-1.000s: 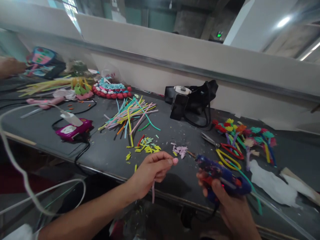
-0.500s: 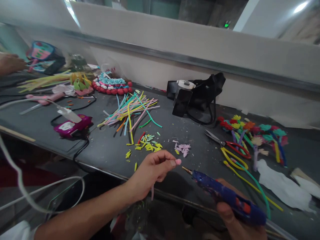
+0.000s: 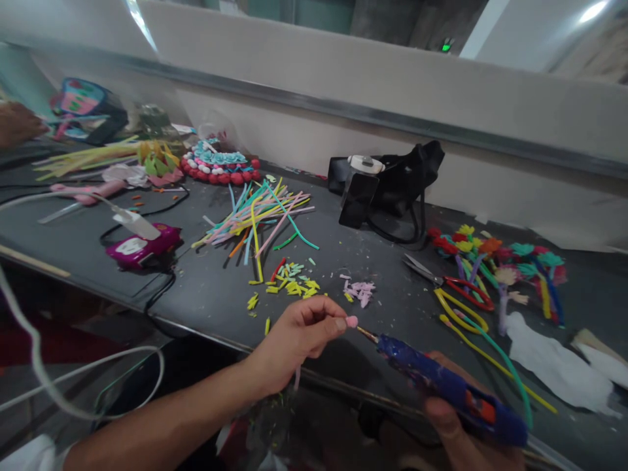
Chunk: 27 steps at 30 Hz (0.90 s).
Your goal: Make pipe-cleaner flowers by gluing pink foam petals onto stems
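1. The left hand [image 3: 307, 330] grips a pink piece [image 3: 352, 322] between thumb and forefinger; its rounded end juts past the fingertips, over the front of the desk [image 3: 209, 291].
2. The right hand [image 3: 456, 428] is wrapped round a blue glue gun [image 3: 432, 376], well back from the nozzle [image 3: 367, 335].
3. The gun's long axis slants from lower right to upper left, pointing the nozzle straight at the pink end (touching or barely short of it, I cannot tell).
4. A pale strip [image 3: 297, 376] hangs below the left hand; the fingers hide whether it joins the pink end.
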{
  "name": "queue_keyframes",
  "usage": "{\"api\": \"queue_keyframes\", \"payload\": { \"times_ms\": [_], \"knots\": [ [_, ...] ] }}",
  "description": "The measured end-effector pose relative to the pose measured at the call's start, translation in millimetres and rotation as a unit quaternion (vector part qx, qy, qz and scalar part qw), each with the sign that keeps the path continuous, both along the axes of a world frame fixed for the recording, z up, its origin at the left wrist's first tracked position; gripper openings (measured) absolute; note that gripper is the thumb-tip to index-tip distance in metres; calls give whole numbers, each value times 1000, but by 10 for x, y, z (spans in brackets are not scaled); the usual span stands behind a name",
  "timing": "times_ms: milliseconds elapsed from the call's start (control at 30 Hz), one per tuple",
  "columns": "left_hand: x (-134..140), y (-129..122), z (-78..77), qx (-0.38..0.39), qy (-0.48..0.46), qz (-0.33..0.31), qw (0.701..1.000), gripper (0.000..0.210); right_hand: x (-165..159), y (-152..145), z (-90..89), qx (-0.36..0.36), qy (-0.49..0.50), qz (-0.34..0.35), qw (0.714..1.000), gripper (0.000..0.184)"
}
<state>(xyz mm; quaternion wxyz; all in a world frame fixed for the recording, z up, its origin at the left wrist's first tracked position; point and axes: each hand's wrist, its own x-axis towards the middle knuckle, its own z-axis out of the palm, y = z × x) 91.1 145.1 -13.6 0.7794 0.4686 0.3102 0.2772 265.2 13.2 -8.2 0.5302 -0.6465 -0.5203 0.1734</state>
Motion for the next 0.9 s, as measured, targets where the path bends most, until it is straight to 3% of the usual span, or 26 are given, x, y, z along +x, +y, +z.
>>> {"api": "queue_keyframes", "payload": {
  "times_ms": [900],
  "knots": [
    [-19, -36, -7, 68, 45, -4, 997, 26, -4, -31, -30, 15, -16, 7, 1000, 36]
  ]
}}
